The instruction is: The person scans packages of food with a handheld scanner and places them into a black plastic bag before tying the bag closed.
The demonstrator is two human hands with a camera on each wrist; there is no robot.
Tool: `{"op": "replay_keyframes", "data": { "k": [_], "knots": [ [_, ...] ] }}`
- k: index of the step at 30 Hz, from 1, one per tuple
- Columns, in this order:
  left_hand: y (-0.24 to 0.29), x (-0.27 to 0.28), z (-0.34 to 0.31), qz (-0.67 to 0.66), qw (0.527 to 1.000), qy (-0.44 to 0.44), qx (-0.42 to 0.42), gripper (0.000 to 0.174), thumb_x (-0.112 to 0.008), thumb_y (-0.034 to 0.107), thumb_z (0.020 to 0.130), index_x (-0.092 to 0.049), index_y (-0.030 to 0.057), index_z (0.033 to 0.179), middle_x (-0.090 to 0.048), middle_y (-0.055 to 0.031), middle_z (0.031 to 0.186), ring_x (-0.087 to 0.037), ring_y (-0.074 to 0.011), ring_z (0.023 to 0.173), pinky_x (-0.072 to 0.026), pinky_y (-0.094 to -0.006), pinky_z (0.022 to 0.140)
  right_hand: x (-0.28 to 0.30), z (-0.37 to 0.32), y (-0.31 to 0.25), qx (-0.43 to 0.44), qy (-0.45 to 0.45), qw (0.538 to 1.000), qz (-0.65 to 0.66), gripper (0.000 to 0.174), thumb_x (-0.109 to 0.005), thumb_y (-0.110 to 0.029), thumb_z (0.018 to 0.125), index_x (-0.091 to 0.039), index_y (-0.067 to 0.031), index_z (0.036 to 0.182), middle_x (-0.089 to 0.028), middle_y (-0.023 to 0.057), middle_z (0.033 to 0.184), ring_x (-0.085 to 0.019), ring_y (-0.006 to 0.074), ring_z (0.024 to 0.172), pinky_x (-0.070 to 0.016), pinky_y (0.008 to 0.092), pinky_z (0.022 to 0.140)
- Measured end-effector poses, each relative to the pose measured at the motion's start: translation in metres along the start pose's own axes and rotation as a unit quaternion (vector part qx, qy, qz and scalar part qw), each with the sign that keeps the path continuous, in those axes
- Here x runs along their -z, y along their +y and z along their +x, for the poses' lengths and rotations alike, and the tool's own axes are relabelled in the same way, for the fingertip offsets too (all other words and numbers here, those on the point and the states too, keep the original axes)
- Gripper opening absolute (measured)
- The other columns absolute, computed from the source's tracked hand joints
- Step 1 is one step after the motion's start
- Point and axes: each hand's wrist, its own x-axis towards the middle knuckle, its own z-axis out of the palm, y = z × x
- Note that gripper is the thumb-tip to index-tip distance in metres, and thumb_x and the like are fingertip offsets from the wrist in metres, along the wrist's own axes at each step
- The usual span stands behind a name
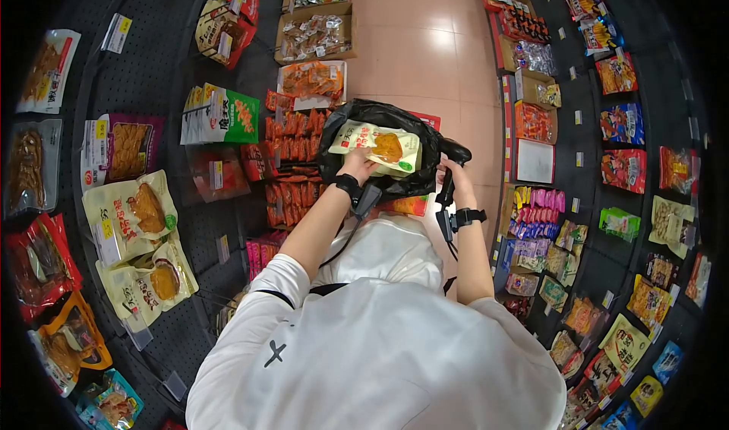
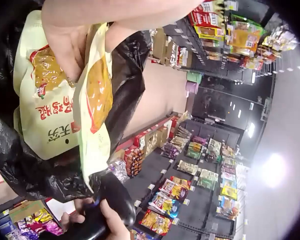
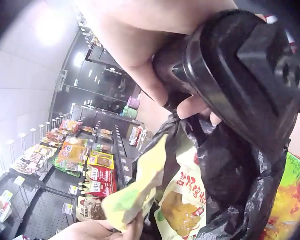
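My left hand [image 1: 358,165] pinches the edge of a cream pouch [image 2: 96,97] with a picture of browned meat on it. A similar cream pouch [image 3: 182,207] sits inside an open black plastic bag [image 1: 332,137], directly below. In the head view the pouches overlap in the bag's mouth. At the bag's right side, my right hand [image 1: 459,178] grips its gathered rim, fingers curled beside a smooth, rounded black object [image 2: 117,197] with a ribbed band. Whether the hand holds that object too, I cannot tell.
Dark shelving stands on both sides of a tiled aisle [image 1: 402,58]. Matching cream pouches [image 1: 140,210] hang at left. Open cartons [image 1: 315,35] of small packets line the left lower shelf, near the bag. More snack packets [image 1: 623,172] fill the right shelf.
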Motion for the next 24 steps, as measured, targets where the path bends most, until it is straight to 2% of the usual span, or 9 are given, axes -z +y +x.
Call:
{"op": "replay_keyframes", "data": {
  "k": [4,6,10,16,18,19,20,22,24],
  "knots": [
    [-0.018,0.004,0.006,-0.042,0.999,-0.012,0.007,0.024,-0.044,0.014,0.090,-0.043,0.0040,0.112,-0.048,-0.0160,0.115,-0.050,-0.0313,0.107,-0.0425,-0.0452,0.091,-0.010,-0.017,-0.011,0.019,0.030,0.999,-0.042,0.021,-0.066,-0.016,0.071,-0.055,-0.0015,0.082,-0.055,0.0058,0.068,-0.055,0.0168,0.051,-0.0474,0.0287,0.046],
    [-0.020,0.004,0.001,-0.021,0.996,-0.014,0.081,0.026,-0.041,0.018,0.092,-0.041,0.0046,0.114,-0.046,-0.0167,0.120,-0.048,-0.0320,0.110,-0.0391,-0.0488,0.093,-0.016,-0.023,-0.014,-0.010,0.043,0.999,-0.031,0.019,-0.064,-0.017,0.074,-0.053,-0.0038,0.083,-0.050,0.0040,0.063,-0.054,0.0168,0.052,-0.0497,0.0302,0.048],
    [-0.022,0.019,0.004,0.093,0.984,-0.060,0.137,0.044,-0.045,0.026,0.090,-0.033,0.0064,0.127,-0.036,-0.0208,0.132,-0.034,-0.0360,0.123,-0.0288,-0.0530,0.099,-0.018,-0.021,-0.011,-0.020,0.008,1.000,-0.006,0.022,-0.065,-0.018,0.074,-0.053,-0.0040,0.085,-0.051,0.0051,0.064,-0.055,0.0172,0.052,-0.0517,0.0306,0.051],
    [-0.011,0.018,-0.031,0.234,0.964,-0.074,0.100,0.061,-0.052,0.033,0.085,-0.027,0.0092,0.135,-0.028,-0.0216,0.138,-0.027,-0.0393,0.126,-0.0238,-0.0632,0.094,-0.025,-0.016,-0.005,-0.014,-0.045,0.999,0.016,0.026,-0.066,-0.021,0.076,-0.055,-0.0040,0.092,-0.055,0.0052,0.068,-0.055,0.0145,0.053,-0.0519,0.0291,0.052],
    [-0.008,0.013,-0.048,0.485,0.868,-0.098,0.040,0.056,-0.052,0.035,0.084,-0.038,0.0063,0.130,-0.038,-0.0167,0.134,-0.036,-0.0337,0.122,-0.0327,-0.0519,0.093,-0.028,-0.012,-0.002,-0.010,-0.070,0.997,0.017,0.027,-0.065,-0.020,0.077,-0.056,-0.0046,0.096,-0.057,0.0055,0.070,-0.055,0.0142,0.053,-0.0518,0.0282,0.055],
    [-0.022,0.035,-0.007,0.568,0.795,-0.188,-0.102,0.048,-0.058,0.031,0.078,-0.053,0.0018,0.116,-0.055,-0.0146,0.116,-0.052,-0.0279,0.106,-0.0410,-0.0386,0.086,-0.030,-0.012,-0.002,-0.020,-0.074,0.997,0.009,0.026,-0.065,-0.020,0.077,-0.055,-0.0052,0.096,-0.057,0.0053,0.071,-0.055,0.0139,0.053,-0.0512,0.0272,0.055],
    [-0.026,0.040,-0.004,0.562,0.800,-0.184,-0.104,0.048,-0.058,0.031,0.078,-0.053,0.0018,0.116,-0.055,-0.0146,0.116,-0.052,-0.0279,0.106,-0.0410,-0.0386,0.086,-0.032,-0.011,-0.001,-0.021,-0.079,0.997,0.002,0.026,-0.065,-0.020,0.077,-0.055,-0.0052,0.096,-0.057,0.0053,0.071,-0.055,0.0139,0.053,-0.0512,0.0272,0.055],
    [-0.033,0.046,-0.010,0.738,0.634,-0.178,-0.146,0.042,-0.063,0.026,0.072,-0.060,-0.0015,0.104,-0.063,-0.0165,0.096,-0.060,-0.0275,0.089,-0.0453,-0.0324,0.078,-0.034,-0.006,0.002,-0.024,-0.068,0.997,-0.006,0.026,-0.065,-0.020,0.077,-0.055,-0.0054,0.096,-0.057,0.0047,0.071,-0.054,0.0136,0.054,-0.0505,0.0268,0.054],
    [-0.036,0.047,-0.022,0.785,0.562,-0.196,-0.170,0.037,-0.067,0.017,0.065,-0.063,0.0008,0.098,-0.063,-0.0194,0.089,-0.061,-0.0325,0.083,-0.0469,-0.0388,0.073,-0.034,-0.005,0.003,-0.023,-0.050,0.998,-0.015,0.025,-0.065,-0.020,0.077,-0.056,-0.0060,0.095,-0.057,0.0043,0.072,-0.054,0.0134,0.054,-0.0501,0.0267,0.054]
  ]
}}
